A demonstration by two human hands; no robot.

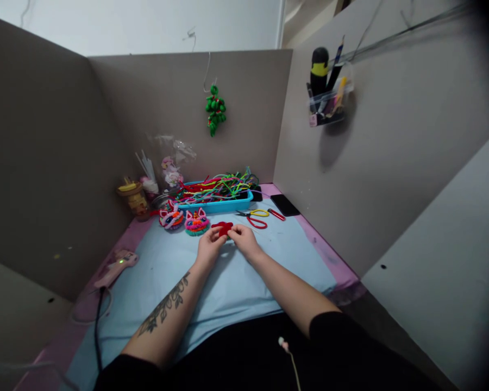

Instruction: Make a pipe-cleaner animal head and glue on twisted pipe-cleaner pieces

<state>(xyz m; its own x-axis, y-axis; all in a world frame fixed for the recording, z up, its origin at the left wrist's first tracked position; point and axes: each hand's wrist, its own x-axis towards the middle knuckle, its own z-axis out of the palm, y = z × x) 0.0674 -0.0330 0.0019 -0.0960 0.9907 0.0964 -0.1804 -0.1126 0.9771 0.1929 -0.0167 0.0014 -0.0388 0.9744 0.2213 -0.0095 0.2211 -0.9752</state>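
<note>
A small red fuzzy piece (223, 228), which looks like bent pipe cleaner, is held up over the blue cloth between both hands. My left hand (211, 245) pinches its left side, fingers closed. From the right, my right hand (244, 240) has thumb and fingertips closed on its other edge. Just left of the hands sits a colourful fuzzy animal head (197, 222) with pink ears, and a second similar head (171, 217) is beside it. Scissors (257, 218) with one yellow and one red handle lie beyond my right hand. The piece's underside is hidden by my fingers.
A blue tray (215, 206) heaped with coloured pipe cleaners stands at the back. A red-handled tool (276, 215) and a black phone (284, 205) lie to its right. At left are a pink glue gun (120, 266) with a cord and a yellow-brown cup (134, 200). Partitions enclose the table.
</note>
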